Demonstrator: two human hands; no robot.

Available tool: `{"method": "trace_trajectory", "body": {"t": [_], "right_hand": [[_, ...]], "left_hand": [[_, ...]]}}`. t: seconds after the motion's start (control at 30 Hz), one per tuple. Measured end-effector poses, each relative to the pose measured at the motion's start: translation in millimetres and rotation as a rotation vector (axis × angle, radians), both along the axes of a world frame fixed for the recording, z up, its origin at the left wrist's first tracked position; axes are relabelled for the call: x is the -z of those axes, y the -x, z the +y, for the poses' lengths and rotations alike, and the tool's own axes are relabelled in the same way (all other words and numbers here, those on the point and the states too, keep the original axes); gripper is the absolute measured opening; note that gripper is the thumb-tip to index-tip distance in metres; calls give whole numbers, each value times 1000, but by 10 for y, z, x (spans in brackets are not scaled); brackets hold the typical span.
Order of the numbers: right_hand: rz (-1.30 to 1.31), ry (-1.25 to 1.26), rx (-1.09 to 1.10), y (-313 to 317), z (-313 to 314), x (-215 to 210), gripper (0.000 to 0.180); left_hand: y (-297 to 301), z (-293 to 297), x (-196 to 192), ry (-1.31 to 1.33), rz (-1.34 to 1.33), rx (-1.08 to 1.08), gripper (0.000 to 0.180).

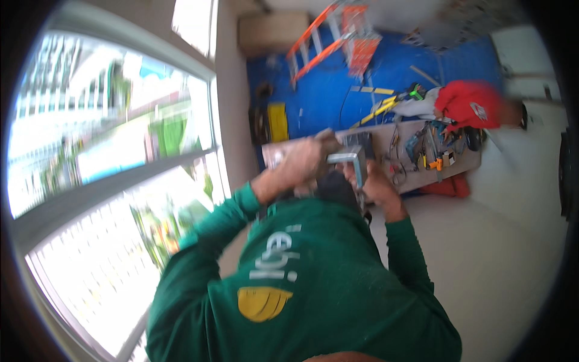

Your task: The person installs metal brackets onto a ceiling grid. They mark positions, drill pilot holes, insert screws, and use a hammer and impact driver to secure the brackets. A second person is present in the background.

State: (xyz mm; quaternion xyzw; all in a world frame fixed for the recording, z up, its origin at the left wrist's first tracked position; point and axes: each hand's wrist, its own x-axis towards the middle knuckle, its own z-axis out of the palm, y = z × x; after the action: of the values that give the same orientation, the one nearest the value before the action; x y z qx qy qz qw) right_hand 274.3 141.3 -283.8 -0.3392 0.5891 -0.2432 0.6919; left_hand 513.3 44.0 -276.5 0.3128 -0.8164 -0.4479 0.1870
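Angled silvery bar [345, 158], right fingers [371, 177] curled around it, left fingers [324, 143] curled, hold unclear

Right hand [379, 186] apparently grips a bent metal bar [346, 158] — left hand [306, 160] beside.

Left hand [304, 160]: smeared; finger positions and anything in the grip unreadable. Right hand [379, 184]: blurred, fingers partly hidden by the grey angled metal piece [360, 166]; contact between the two not resolvable, nor the piece's exact kind. Tabletop [467, 161]: left portion partly covered by the hands. Small tools and cables [429, 148] on it overlap; most too small to identify. Person in red [464, 102]: head blurred, hand detail among the tools indistinct. Orange ladder [316, 42]: upper end cut off by top edge. Window [108, 127]: outside scene streaked and washed out. Dark object [566, 175], far right: kind unclear.
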Motion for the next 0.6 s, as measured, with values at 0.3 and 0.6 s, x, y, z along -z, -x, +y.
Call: {"method": "trace_trajectory", "body": {"t": [0.3,0.6], "right_hand": [[-195,499,357,254,254,-262,25],[183,768,768,398,746,-1211,21]], "left_hand": [[170,-218,-876,-401,304,-199,30],[844,-592,-2443,-83,404,224,33]]}}
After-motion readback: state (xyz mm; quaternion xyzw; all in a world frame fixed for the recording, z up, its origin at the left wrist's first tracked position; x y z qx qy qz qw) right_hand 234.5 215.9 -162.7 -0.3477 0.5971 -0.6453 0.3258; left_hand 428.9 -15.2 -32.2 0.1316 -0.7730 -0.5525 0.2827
